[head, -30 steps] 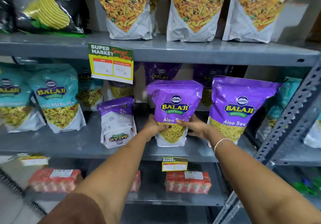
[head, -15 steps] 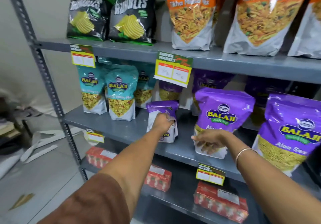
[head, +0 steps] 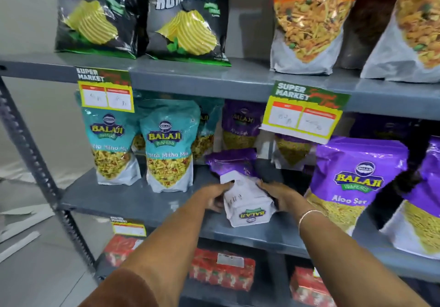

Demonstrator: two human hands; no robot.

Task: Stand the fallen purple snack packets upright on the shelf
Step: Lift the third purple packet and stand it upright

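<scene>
Purple and white foil is gripped from both sides: the fallen packet (head: 245, 192) lies on its back on the middle shelf (head: 133, 202), upside down, its logo inverted at the near end and its purple top pointing to the rear. The left hand (head: 214, 198) is pressed against its left edge, the right hand (head: 278, 196) against its right edge, fingers curled around the sides, so the packet is held between the two palms.

Judged from this grip, the risk lies in the turn. The packet has to be rotated end over end as well as raised, and slick foil squeezed only at the edges may slip or buckle. If it is swung wide to the right of where it lies, the upright purple packet (head: 352, 187) standing there could be knocked over. If it is set down on a crumpled base, it may simply topple again.

Counted around the fallen packet: one is down. To its right, one purple packet stands fully in view and a second is cut by the frame edge; behind it, at least two more purple ones are seen dimly. To its left, two teal packets (head: 169, 147) stand in front, with others partly hidden behind. Above it, two black crisp bags (head: 185, 18) and two orange packets (head: 307, 23) are lined up.
</scene>
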